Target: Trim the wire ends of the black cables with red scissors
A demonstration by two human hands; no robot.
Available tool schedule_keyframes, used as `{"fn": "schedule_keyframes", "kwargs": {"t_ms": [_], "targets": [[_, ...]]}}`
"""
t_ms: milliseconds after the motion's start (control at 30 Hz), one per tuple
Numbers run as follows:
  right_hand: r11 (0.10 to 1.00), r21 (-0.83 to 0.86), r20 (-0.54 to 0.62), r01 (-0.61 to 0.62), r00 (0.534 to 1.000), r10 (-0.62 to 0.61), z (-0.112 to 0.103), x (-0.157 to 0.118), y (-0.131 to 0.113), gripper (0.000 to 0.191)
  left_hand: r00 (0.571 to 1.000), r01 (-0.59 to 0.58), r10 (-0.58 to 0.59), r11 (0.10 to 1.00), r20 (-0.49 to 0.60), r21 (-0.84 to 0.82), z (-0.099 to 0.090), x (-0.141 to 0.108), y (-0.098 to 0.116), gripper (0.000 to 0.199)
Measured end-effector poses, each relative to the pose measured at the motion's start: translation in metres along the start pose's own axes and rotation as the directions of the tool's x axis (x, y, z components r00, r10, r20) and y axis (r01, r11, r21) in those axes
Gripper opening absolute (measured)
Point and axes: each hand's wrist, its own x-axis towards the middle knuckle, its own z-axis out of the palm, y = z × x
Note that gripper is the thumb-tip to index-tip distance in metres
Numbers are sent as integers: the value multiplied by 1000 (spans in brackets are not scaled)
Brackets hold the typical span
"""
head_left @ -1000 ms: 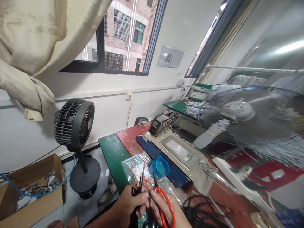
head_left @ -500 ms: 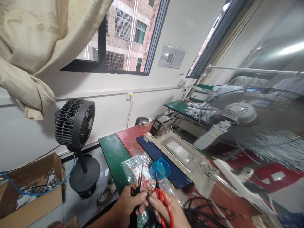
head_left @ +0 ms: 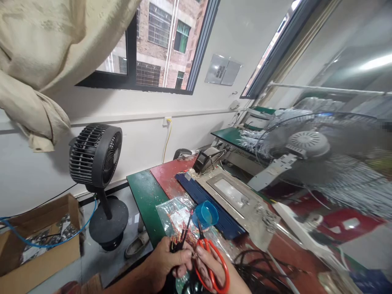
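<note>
My left hand [head_left: 167, 259] is closed around a bunch of thin black cables [head_left: 184, 236], whose coloured wire ends stick up past the fingers. In my right hand [head_left: 208, 264] is a pair of red-handled scissors [head_left: 226, 272], its tip pointing away from me. The fingertips of both hands meet at a small spot on the cables; what exactly they pinch there is too small to make out. Just beyond the hands lies a clear plastic bag [head_left: 165, 210] strewn with red and yellow wire scraps. A blue translucent cup [head_left: 211, 223] stands beside it, close to the scissor tip.
A blue metal strip [head_left: 231, 232] and a beige machine plate [head_left: 211, 183] lie across the red-and-green table [head_left: 141, 196]. More black cables [head_left: 260, 269] are piled at right. A large fan [head_left: 309, 143] stands right, a black fan [head_left: 98, 155] left, above an open carton [head_left: 39, 261].
The scissor handles have spread wider apart in my right hand. One long cable end in my left hand now leans more to the right.
</note>
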Motion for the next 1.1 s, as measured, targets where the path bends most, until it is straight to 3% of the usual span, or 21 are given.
{"fn": "schedule_keyframes", "kwargs": {"t_ms": [233,433,700,900,1100], "targets": [[998,26,28,-58,998,58,1,0,3,39,996,2,-1,1000,84,-12,-1,-4,5,42],[1000,10,-48,29,998,-29,1,5,3,45,1000,-27,27,998,-8,-56,1,0,-1,42],[997,-32,94,72,993,-69,-5,12,18,45,999,-33,33,996,4,-82,-3,5,-7,42],[991,-90,214,97,974,-76,-5,13,14,44,999,-30,21,980,-47,-198,-2,4,-9,41],[995,-80,120,58,992,-48,-9,17,19,51,996,-73,63,986,-70,-153,-2,8,-12,42]]}}
